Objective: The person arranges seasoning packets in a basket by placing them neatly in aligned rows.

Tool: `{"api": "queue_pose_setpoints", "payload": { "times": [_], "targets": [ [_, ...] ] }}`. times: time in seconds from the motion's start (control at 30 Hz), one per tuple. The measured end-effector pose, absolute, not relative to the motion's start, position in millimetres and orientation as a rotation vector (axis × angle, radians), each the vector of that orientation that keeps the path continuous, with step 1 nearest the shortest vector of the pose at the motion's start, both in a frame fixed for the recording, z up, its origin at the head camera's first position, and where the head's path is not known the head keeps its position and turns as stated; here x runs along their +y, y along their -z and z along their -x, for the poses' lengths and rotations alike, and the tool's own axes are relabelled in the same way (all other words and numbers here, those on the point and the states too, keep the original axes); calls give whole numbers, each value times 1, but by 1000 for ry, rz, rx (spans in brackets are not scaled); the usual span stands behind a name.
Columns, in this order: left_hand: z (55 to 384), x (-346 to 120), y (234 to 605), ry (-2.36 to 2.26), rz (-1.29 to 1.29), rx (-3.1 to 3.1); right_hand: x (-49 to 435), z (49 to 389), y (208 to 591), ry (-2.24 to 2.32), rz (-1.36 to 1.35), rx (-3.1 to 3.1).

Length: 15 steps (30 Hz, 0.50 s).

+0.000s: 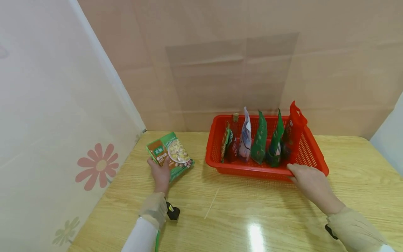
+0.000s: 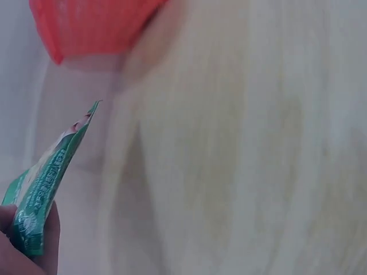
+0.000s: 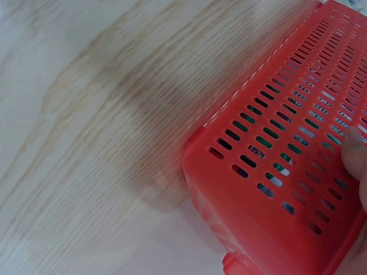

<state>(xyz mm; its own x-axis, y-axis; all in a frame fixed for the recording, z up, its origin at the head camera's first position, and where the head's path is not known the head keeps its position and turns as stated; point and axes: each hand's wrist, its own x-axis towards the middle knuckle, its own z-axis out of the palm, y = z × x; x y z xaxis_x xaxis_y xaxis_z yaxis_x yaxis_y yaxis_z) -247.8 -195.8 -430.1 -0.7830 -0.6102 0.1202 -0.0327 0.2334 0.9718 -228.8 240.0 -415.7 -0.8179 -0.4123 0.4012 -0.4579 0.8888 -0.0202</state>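
My left hand (image 1: 161, 172) pinches a green and brown soup-mix packet (image 1: 178, 151) between thumb and fingers, tilted above the left part of the table. In the left wrist view the packet (image 2: 53, 175) shows nearly edge-on. My right hand (image 1: 310, 182) grips the front rim of a red plastic basket (image 1: 245, 170) near its right corner. Upright in the basket stand a small green packet (image 1: 225, 141), a bottle with a gold cap (image 1: 235, 118), a white-purple bag (image 1: 245, 140), a dark green bag (image 1: 260, 140), a bright green bag (image 1: 277, 140) and a red bag (image 1: 295, 122).
The basket stands on a wooden table (image 1: 239, 210) near its back edge, with a brown-covered wall (image 1: 220, 70) behind. A pale wall with flower prints (image 1: 56, 105) borders the left side. Slots pierce the basket's side (image 3: 269, 149).
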Motion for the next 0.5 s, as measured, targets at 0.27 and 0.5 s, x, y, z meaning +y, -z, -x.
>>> {"api": "queue_pose_setpoints", "payload": {
  "times": [0.27, 0.5],
  "targets": [
    [246, -176, 406, 1645, -507, -1941, 238, 228, 415, -172, -631, -2672],
    [237, -150, 381, 1712, -389, -1940, 239, 227, 414, -249, -623, -2677]
  ]
}}
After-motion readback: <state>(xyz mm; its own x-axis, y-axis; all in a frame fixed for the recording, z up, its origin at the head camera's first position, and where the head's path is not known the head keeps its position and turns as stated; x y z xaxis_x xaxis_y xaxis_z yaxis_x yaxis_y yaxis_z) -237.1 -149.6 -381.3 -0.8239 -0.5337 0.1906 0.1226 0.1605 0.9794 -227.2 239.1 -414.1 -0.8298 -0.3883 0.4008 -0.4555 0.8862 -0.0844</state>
